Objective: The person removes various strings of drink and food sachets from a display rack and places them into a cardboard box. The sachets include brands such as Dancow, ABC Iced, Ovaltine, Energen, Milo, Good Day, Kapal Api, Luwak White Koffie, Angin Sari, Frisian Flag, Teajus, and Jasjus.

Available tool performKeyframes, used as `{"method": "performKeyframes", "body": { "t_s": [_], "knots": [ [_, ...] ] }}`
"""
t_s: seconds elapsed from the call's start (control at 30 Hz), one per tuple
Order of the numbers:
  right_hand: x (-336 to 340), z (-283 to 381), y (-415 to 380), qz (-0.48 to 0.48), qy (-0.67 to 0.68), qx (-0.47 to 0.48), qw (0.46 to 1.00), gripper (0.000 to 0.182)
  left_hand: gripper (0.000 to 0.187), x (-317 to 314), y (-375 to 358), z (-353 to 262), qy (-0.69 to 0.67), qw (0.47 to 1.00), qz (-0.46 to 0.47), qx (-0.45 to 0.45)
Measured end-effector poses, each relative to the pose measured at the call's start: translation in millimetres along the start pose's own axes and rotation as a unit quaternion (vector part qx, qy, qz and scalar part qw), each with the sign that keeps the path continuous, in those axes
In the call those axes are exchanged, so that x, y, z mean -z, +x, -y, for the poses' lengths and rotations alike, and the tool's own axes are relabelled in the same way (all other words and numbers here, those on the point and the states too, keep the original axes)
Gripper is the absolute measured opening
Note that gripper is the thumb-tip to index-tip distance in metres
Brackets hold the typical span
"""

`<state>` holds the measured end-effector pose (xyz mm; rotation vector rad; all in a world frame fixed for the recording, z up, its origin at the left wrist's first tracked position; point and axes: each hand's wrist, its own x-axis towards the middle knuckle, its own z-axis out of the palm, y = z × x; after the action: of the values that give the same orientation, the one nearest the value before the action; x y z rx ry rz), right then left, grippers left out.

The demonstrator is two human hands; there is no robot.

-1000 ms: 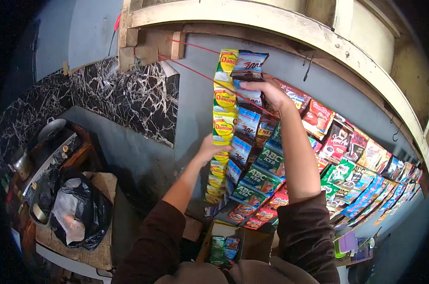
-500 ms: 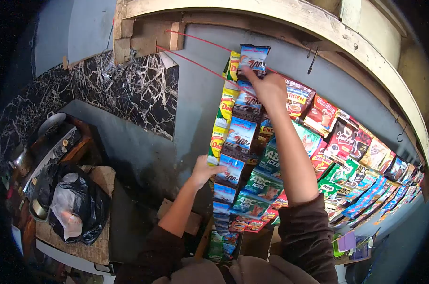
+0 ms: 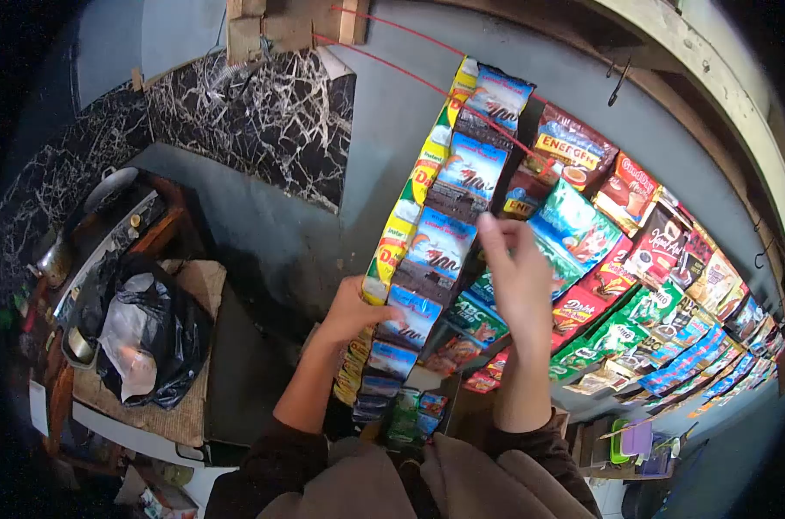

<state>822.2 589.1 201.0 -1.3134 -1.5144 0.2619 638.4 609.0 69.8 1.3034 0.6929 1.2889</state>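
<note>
Left grip (image 3: pixel 353 310): blue sachet strip (image 3: pixel 442 246) is pinched, probably to be steadied | right grip (image 3: pixel 522 272): slightly spread, beside strip, contact unclear | red cord (image 3: pixel 388 67): above both grips, strip apparently suspended from it

drink brands, row upon row.
from here i read "energen" on the brown pack (image 3: pixel 572 149), "good day" on the red pack (image 3: pixel 624 195), "kapal api" on the dark pack (image 3: pixel 656 244), "milo" on the green pack (image 3: pixel 620 339), "instan" on the yellow strip (image 3: pixel 395 233); the blue strip's (image 3: pixel 444 245) small print is blurred.
</note>
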Motion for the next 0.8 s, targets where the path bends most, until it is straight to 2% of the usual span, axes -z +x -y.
{"method": "performKeyframes", "body": {
  "t_s": [0.03,0.1,0.13,0.17,0.23,0.27,0.33,0.37,0.4,0.43,0.5,0.57,0.6,0.67,0.7,0.73,0.77,0.8],
  "knots": [
    [-16,-25,0,0.025,0.052,0.029,0.998,0.044,0.027,-3,-1,-2,0.043,0.999,-0.003,0.01],
    [-36,-18,2,0.024,0.061,0.069,0.995,0.052,0.026,-11,-1,3,0.035,0.999,-0.013,0.002],
    [-44,-26,0,0.004,-0.049,0.055,0.997,0.056,0.026,-12,-2,8,0.032,0.999,-0.03,0.0],
    [-37,-22,-3,0.0,-0.049,0.053,0.997,0.056,0.026,-14,-1,12,0.029,0.998,-0.046,-0.004],
    [-16,-9,-14,0.078,-0.203,-0.039,0.975,0.038,0.027,-18,-1,17,0.035,0.998,-0.047,-0.008],
    [-3,-17,-14,0.057,-0.218,0.06,0.973,0.033,0.027,-19,-1,18,0.04,0.998,-0.053,-0.008],
    [18,19,6,-0.12,-0.071,0.103,0.985,0.034,0.026,-21,1,15,0.027,0.998,-0.05,-0.007],
    [24,32,28,-0.225,-0.07,0.153,0.96,0.036,0.026,-22,1,14,0.014,0.999,-0.045,-0.005],
    [28,38,58,-0.26,-0.146,0.2,0.933,0.041,0.026,-23,2,13,0.013,0.999,-0.044,-0.004],
    [33,54,85,-0.159,-0.246,0.07,0.954,0.047,0.026,-23,3,14,0.022,0.999,-0.045,-0.008],
    [20,51,145,-0.134,-0.329,0.097,0.93,0.053,0.025,-26,4,12,0.032,0.999,-0.042,-0.013],
    [28,68,171,-0.059,-0.311,-0.004,0.949,0.041,0.026,-29,3,6,0.05,0.997,-0.051,-0.031],
    [30,71,179,-0.063,-0.308,-0.001,0.949,0.041,0.026,-27,3,3,0.052,0.997,-0.05,-0.036],
    [32,74,196,-0.191,-0.354,0.09,0.911,0.055,0.027,-24,1,-1,0.027,0.998,-0.023,-0.05],
    [31,69,206,-0.191,-0.349,0.097,0.912,0.055,0.027,-24,-2,-2,0.029,0.998,-0.028,-0.056],
    [29,62,217,-0.026,-0.358,0.066,0.931,0.055,0.027,-23,-4,-3,0.021,0.998,-0.023,-0.049],
    [27,54,230,0.139,-0.358,0.037,0.922,0.056,0.028,-22,-6,-5,0.013,0.999,-0.019,-0.043],
    [26,39,251,0.301,-0.225,-0.092,0.922,0.054,0.029,-20,-7,-1,0.016,0.999,-0.017,-0.031]
  ]
}}
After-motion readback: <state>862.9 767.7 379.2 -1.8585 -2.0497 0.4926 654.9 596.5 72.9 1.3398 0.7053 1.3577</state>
